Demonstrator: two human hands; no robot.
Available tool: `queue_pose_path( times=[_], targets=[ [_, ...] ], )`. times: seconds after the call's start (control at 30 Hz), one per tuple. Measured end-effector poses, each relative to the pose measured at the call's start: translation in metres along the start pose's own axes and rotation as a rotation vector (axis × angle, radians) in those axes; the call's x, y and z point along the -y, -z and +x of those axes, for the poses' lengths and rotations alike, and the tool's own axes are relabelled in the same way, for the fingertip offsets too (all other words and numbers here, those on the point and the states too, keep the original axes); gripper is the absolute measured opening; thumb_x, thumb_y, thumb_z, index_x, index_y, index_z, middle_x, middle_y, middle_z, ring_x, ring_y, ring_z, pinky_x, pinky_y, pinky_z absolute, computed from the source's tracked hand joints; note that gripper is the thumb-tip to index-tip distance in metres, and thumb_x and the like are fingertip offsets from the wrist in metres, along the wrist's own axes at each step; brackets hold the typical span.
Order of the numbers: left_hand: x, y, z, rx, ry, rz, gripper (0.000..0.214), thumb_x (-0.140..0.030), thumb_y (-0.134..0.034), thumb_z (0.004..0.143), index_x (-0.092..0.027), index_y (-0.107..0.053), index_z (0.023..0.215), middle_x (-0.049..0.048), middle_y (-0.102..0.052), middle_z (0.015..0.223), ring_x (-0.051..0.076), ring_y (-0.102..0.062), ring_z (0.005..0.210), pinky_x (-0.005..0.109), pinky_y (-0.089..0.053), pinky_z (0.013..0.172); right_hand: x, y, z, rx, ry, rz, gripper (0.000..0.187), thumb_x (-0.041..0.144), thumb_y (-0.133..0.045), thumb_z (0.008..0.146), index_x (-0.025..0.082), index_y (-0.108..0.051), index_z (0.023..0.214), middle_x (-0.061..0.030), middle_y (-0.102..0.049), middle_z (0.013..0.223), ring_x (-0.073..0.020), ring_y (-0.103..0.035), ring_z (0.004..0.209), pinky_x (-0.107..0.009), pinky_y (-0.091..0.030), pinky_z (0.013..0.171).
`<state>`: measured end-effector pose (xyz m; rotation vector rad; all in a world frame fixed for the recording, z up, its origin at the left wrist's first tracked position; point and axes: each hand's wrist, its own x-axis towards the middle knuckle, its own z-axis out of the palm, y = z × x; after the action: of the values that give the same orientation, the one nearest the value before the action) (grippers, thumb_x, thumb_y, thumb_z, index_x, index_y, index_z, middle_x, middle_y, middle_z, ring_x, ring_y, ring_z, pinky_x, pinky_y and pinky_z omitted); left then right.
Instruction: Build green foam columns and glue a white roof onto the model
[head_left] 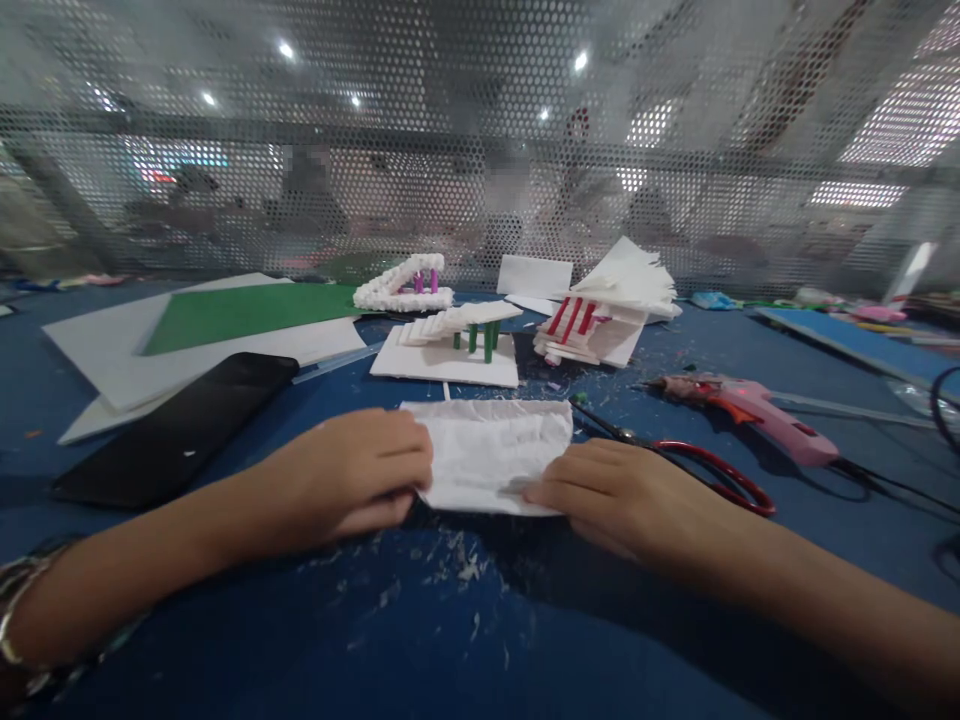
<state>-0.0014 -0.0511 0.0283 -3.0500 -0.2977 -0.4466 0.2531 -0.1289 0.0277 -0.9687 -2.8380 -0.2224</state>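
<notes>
A crinkled white piece [495,455], which looks like tissue or thin paper folded flat, is held level between my two hands just above the blue table. My left hand [360,470] grips its left end, fingers curled over the edge and the thumb below. At the right end, my right hand [622,490] pinches the lower corner. Behind the white piece stands a small white model with green posts and steps [480,340]. Red-handled scissors [712,470] lie just beyond my right hand, partly hidden by it.
A pink glue gun [780,420] with a black cord lies at right. A black phone [180,430] rests left, by white and green sheets [247,310]. Farther back are a white model with purple posts [405,285] and one with red posts [574,325]. Perforated metal screen [450,130] behind.
</notes>
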Motion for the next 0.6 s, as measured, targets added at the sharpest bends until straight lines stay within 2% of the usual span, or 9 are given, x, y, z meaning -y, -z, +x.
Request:
queue_pose_path(
  times=[0.07, 0.2, 0.27, 0.43, 0.6],
  targets=[
    [0.011, 0.0, -0.002, -0.041, 0.029, 0.06, 0.017, -0.013, -0.037, 0.083, -0.017, -0.052, 0.075, 0.0045, -0.058, 0.081, 0.016, -0.048, 0.077, 0.029, -0.035, 0.07, 0.0, -0.001, 0.0, -0.023, 0.027, -0.06, 0.029, 0.013, -0.031, 0.089, 0.013, -0.06, 0.095, -0.0065, -0.062, 0.079, -0.017, -0.053, 0.071, -0.03, -0.041, 0.064],
    [0.019, -0.003, -0.004, 0.054, -0.036, 0.001, 0.017, -0.011, -0.038, 0.081, -0.018, -0.052, 0.075, 0.0017, -0.058, 0.075, 0.014, -0.048, 0.071, 0.027, -0.033, 0.064, 0.001, -0.001, 0.0, 0.028, 0.033, -0.046, 0.027, 0.012, -0.034, 0.088, 0.013, -0.061, 0.092, -0.0066, -0.062, 0.08, -0.0175, -0.053, 0.07, -0.031, -0.042, 0.062],
    [0.016, -0.004, -0.005, 0.091, -0.061, -0.031, 0.018, -0.01, -0.037, 0.081, -0.018, -0.052, 0.077, 0.0015, -0.059, 0.074, 0.013, -0.049, 0.068, 0.026, -0.033, 0.064, 0.0, 0.001, 0.001, 0.061, 0.029, 0.055, 0.025, 0.011, -0.037, 0.086, 0.013, -0.061, 0.092, -0.0072, -0.063, 0.085, -0.0168, -0.054, 0.075, -0.029, -0.042, 0.065],
    [0.011, -0.006, -0.005, 0.136, -0.059, -0.035, 0.021, -0.01, -0.035, 0.082, -0.018, -0.054, 0.079, 0.0029, -0.06, 0.076, 0.014, -0.052, 0.069, 0.027, -0.035, 0.066, -0.002, 0.012, 0.002, 0.157, -0.02, 0.462, 0.024, 0.011, -0.042, 0.085, 0.015, -0.063, 0.097, -0.0053, -0.062, 0.095, -0.0109, -0.055, 0.087, -0.02, -0.043, 0.076],
    [0.019, -0.003, -0.005, 0.134, -0.021, -0.137, 0.022, -0.013, -0.037, 0.084, -0.018, -0.059, 0.084, 0.0035, -0.061, 0.081, 0.013, -0.053, 0.074, 0.024, -0.037, 0.067, -0.004, 0.014, 0.003, 0.172, -0.113, 0.616, 0.022, 0.019, -0.045, 0.086, 0.014, -0.064, 0.096, -0.0059, -0.063, 0.096, -0.01, -0.056, 0.09, -0.02, -0.043, 0.08]
  ],
)
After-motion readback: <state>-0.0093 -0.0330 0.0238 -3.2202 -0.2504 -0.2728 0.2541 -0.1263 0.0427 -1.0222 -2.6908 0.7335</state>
